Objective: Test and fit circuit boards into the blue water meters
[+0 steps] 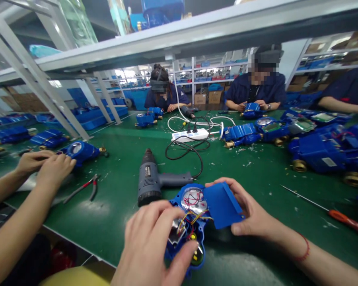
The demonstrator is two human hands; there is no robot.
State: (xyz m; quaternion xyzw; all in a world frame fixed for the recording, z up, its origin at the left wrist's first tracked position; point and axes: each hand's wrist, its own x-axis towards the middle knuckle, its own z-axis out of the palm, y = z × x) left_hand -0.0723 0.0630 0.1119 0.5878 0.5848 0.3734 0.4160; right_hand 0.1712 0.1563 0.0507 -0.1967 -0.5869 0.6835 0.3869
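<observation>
In front of me lies an opened blue meter housing [202, 235]. It has a round clear window, red, yellow and black wires [193, 216], and a lower compartment with yellow connectors. My right hand [250, 212] is closed on a flat blue cover [222, 204], tilted up at the housing's right side. My left hand [155, 242] is over the housing's left side, thumb and fingers apart. Its index finger is by the wires and its thumb by the lower compartment; whether they touch is unclear. Beyond the housing lies a grey heat gun [150, 178].
A screwdriver [340, 218] lies at right, red-handled pliers [85, 187] at left. A white power strip [191, 136] with looped cords is farther back. Blue meters [319, 153] crowd the right. A co-worker's hands [52, 167] handle a meter at left; other people sit opposite. A shelf [197, 37] hangs overhead.
</observation>
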